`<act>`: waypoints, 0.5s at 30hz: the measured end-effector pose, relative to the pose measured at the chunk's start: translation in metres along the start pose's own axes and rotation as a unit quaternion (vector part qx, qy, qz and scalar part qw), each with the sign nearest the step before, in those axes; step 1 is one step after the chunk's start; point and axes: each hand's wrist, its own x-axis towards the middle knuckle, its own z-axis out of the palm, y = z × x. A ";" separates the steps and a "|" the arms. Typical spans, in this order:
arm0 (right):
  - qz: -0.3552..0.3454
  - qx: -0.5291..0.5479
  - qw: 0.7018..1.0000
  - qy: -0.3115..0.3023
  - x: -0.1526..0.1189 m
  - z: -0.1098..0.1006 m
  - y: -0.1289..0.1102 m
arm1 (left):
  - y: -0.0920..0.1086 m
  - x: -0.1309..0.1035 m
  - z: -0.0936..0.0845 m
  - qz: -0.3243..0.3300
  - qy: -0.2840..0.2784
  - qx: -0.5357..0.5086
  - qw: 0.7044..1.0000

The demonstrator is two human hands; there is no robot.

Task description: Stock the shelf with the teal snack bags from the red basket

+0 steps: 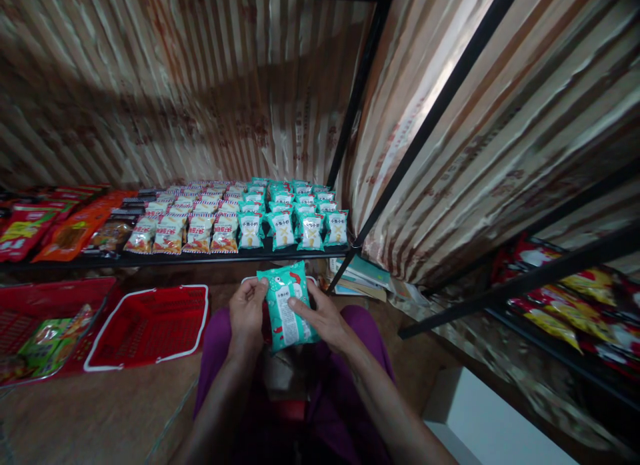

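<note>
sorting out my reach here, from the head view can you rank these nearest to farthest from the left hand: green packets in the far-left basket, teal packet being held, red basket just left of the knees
From the left hand:
1. Teal packet: in its grasp, touching.
2. Red basket: to the hand's left.
3. Green packets: farthest left, inside another red basket.

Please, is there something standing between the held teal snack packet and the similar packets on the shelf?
Nothing visible stands between them. The left hand and right hand hold the teal snack packet in front of the black shelf; the front row of teal packets appears unobstructed above it in view.
</note>
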 end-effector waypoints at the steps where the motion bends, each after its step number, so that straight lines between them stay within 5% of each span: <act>1: 0.001 -0.004 1.000 0.004 -0.001 0.000 0.000 | 0.001 0.000 0.000 0.001 0.003 0.002 1.000; 10: 0.015 -0.006 0.999 0.034 -0.006 0.004 -0.001 | 0.000 0.001 0.001 0.003 0.020 -0.003 1.000; 15: 0.021 0.034 0.998 0.058 -0.003 0.008 0.000 | -0.001 0.002 -0.003 -0.012 -0.020 -0.001 1.000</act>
